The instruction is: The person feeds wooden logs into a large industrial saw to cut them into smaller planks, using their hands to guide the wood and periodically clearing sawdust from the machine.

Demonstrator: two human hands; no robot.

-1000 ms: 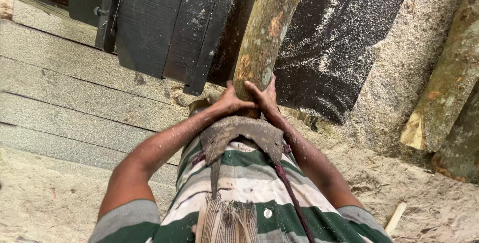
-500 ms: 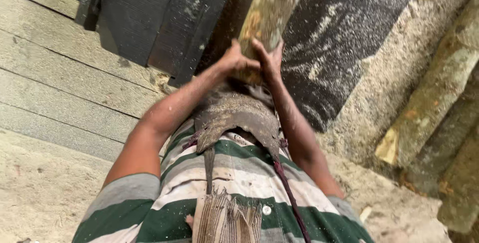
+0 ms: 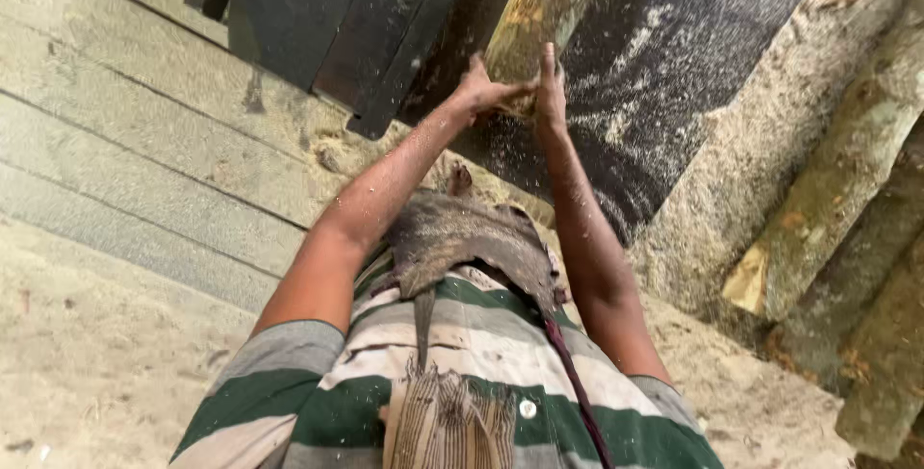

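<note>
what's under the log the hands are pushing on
Under the log lies a dark surface dusted with sawdust. The left hand and right hand cover the log's near end, so whatever supports it there is hidden.

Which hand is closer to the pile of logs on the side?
Right. The right hand presses the log on the side facing the stacked logs; the left hand grips its far side.

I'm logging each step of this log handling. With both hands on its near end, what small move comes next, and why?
Probably a short further push: the left hand and right hand press the log end with arms nearly straight, and it lies along the dark, sawdust-strewn machine bed.
</note>
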